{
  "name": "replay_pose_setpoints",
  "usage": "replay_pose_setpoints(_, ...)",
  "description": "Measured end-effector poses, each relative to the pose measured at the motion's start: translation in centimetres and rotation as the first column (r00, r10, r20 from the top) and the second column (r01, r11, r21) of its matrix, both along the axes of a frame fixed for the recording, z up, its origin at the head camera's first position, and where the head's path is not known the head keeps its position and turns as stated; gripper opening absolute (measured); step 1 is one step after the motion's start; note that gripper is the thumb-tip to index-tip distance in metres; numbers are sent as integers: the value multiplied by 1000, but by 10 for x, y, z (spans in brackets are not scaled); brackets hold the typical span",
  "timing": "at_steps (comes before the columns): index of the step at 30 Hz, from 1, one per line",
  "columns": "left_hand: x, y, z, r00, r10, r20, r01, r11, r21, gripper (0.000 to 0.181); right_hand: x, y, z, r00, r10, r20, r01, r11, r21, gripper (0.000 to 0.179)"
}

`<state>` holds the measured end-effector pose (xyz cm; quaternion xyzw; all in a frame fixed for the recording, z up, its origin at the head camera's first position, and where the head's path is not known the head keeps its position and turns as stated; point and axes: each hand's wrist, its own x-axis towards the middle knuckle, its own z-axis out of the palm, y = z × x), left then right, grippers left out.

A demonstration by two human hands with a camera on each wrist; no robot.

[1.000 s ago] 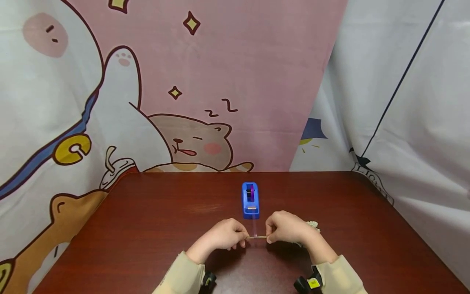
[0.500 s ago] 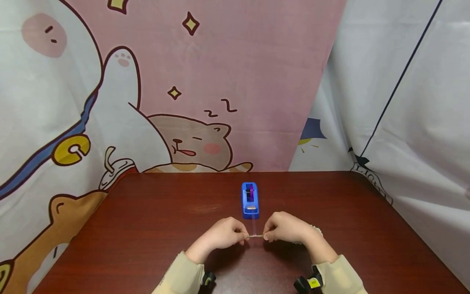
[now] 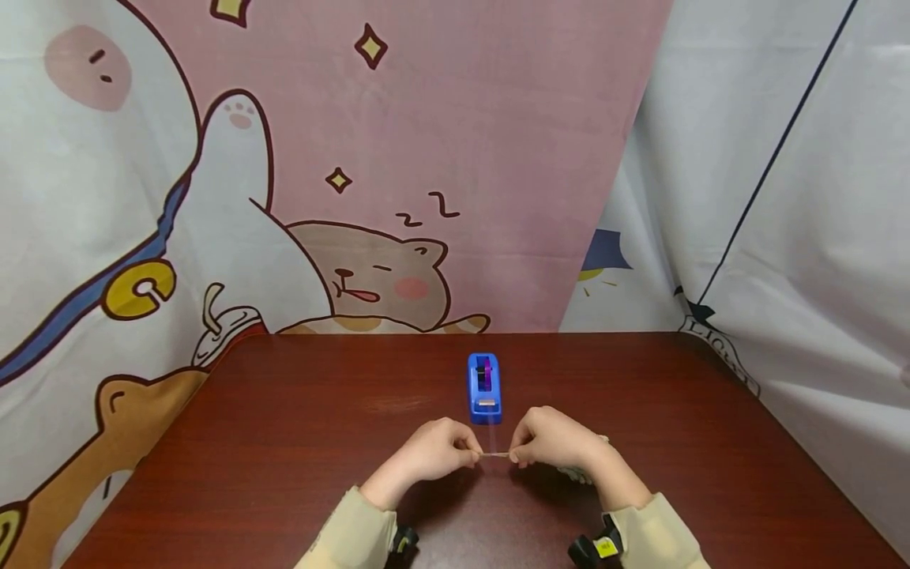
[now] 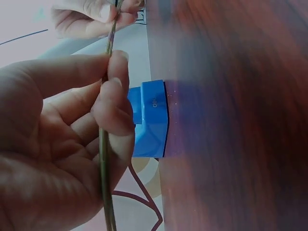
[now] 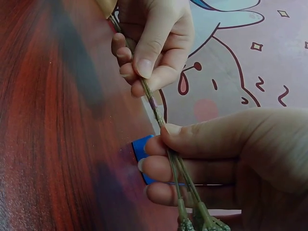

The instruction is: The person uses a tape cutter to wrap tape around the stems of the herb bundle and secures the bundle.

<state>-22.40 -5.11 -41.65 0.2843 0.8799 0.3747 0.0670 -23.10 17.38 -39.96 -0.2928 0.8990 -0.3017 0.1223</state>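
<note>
Between thumb and fingers, my left hand [image 3: 437, 452] pinches a thin bundle of green flower stems [image 5: 155, 108]. A short way along, my right hand [image 3: 558, 440] pinches the same bundle, which lies level between both hands above the table. Small pale-green flower heads [image 5: 204, 220] hang at the right-hand end, mostly behind the right wrist in the head view. A clear strip of tape [image 3: 493, 437] runs from the blue tape dispenser [image 3: 486, 412] to the stems in the gap between the hands. In the left wrist view, the stems [image 4: 104, 163] run down past the palm.
The dispenser stands on a dark red-brown wooden table [image 3: 341, 395], just beyond the hands. A pink and white cartoon-print cloth [image 3: 498, 158] hangs behind the table, and a white cloth [image 3: 817, 316] hangs along its right side.
My right hand has come slightly left, narrowing the gap between the hands. The stems have shifted a little toward the dispenser, and the flower heads behind the right wrist have changed position.
</note>
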Motion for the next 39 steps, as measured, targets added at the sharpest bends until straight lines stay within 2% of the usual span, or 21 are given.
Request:
replay_pose_setpoints(8, 2, 2, -2, 999, 35, 4, -35, 999, 4, 4, -2, 0, -6, 996, -37, -78, 40, 999, 35, 17)
replay_pose_setpoints(17, 0, 2, -4, 998, 62, 3, -62, 998, 6, 4, -1, -4, -7, 987, -92, -130, 102, 992, 71, 21)
replay_pose_setpoints(23, 0, 4, -6, 995, 84, 56, -86, 996, 29, 5, -1, -5, -7, 980, -111, -163, 128, 987, 97, 24)
replay_pose_setpoints(26, -1, 4, -7, 994, 88, 60, -89, 996, 20, 4, -1, -6, -7, 977, -114, -181, 136, 984, 116, 26)
replay_pose_setpoints(30, -1, 3, -8, 996, 82, 32, -82, 996, -19, 12, 0, -6, -9, 972, -116, -207, 148, 978, 146, 27)
replay_pose_setpoints(34, -2, 1, -8, 999, 46, 10, -45, 997, -64, 19, 1, -7, -9, 969, -122, -214, 159, 974, 161, 28)
replay_pose_setpoints(39, -2, 1, -6, 1000, 22, 10, -21, 998, -61, 21, 1, -6, -7, 971, -142, -193, 172, 974, 148, 26)
